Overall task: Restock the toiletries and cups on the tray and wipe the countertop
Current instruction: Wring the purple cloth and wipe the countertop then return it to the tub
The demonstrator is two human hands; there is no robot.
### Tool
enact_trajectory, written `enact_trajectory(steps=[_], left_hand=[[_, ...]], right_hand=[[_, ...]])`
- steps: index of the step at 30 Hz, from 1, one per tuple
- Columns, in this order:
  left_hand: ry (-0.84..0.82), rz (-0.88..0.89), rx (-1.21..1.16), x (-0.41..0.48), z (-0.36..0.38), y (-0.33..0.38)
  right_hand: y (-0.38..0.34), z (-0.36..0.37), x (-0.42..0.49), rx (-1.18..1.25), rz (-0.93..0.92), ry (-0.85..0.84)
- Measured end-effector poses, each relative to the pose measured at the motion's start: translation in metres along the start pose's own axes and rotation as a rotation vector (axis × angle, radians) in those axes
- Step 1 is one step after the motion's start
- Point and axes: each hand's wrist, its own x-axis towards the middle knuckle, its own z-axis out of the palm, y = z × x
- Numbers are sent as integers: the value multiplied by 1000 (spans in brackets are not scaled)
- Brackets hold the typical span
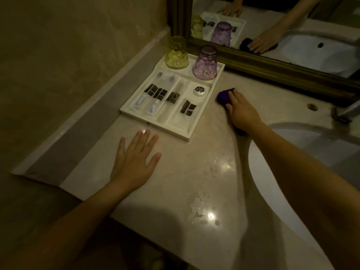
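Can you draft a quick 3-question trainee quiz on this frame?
1. True or false: both cups stand upside down on the tray.
2. Which hand presses the cloth on the countertop? A) left B) right C) neither
3. Fill in: water drops sit on the countertop between the left hand and the ____.

Key:
1. True: the yellow cup and the purple cup are both inverted.
2. B: the right hand lies on it.
3. sink
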Motion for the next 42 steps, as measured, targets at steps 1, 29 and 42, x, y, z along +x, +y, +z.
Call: enact_trajectory(steps=[1,29,42], left_hand=[[0,2,1,0,0,0],[-246,400,-794,-81,-33,-9],[-227,781,-60,-96,-48,-19]], right_hand=[[0,1,0,-4,-8,1],[-208,59,-297,98,-184,-26],[-201,67,-346,-48,-38,108]])
